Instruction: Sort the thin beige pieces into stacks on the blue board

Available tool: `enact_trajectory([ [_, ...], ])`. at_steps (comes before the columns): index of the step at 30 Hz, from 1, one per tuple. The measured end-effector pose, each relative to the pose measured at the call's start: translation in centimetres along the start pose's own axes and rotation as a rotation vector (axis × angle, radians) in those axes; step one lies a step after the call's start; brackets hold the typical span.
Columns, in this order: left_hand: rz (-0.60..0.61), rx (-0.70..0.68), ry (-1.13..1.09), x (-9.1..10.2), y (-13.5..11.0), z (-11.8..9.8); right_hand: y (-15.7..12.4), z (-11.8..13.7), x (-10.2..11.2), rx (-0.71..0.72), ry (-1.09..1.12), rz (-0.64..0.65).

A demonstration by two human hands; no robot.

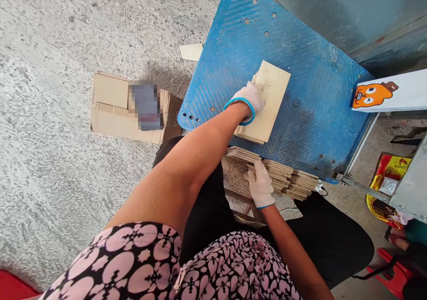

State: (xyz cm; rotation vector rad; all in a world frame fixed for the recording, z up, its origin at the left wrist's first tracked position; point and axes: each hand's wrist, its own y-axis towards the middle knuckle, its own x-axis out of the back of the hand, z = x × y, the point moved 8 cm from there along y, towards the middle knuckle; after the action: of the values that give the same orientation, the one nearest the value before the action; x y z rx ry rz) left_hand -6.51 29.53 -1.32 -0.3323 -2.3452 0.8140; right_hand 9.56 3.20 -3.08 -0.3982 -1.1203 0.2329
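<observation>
My left hand (248, 99), in a white knit glove with a blue cuff, lies on the left side of a short stack of thin, pale boards (275, 91). Its fingers are bent at the stack's edge, their tips partly hidden. Below, my right hand (262, 186), gloved too, is at the left part of a larger pile of thin boards (283, 175) between my legs. Fingers and thumb close around board ends there; the far side of that grip is hidden. The short stack rests on a blue plastic surface (230, 60) with round holes.
On the rough concrete floor stands a cardboard box (111, 120) with a dark, blurred item (148, 109) on it. A pale offcut (191, 52) lies by the blue surface. At right are a white box (400, 91), a yellow-red bag (392, 171) and a red stool (393, 266).
</observation>
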Motion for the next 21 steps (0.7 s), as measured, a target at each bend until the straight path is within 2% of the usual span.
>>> enact_trajectory([
  [5, -0.019, -0.052, 0.103, 0.7, -0.2, -0.3, -0.6, 1.5, -0.3, 0.085, -0.097, 0.148],
  [6, -0.02, -0.058, 0.105, 0.8, -0.3, -0.5, -0.7, 1.6, -0.1, 0.092, -0.076, 0.143],
  [9, -0.016, -0.071, 0.111, 1.0, -0.5, -0.9, -0.2, 1.7, 1.2, 0.09, -0.022, 0.016],
  [11, -0.009, -0.072, 0.135, 1.0, -0.6, -1.0, 0.3, 1.9, 1.7, 0.103, -0.075, -0.02],
  [16, 0.015, -0.06, 0.226, 0.9, -0.6, -0.9, 1.3, 2.6, 1.4, 0.119, -0.281, 0.021],
  [21, 0.006, -0.067, 0.226, 1.2, -0.7, -1.1, 1.4, 2.8, 1.2, 0.095, -0.406, 0.071],
])
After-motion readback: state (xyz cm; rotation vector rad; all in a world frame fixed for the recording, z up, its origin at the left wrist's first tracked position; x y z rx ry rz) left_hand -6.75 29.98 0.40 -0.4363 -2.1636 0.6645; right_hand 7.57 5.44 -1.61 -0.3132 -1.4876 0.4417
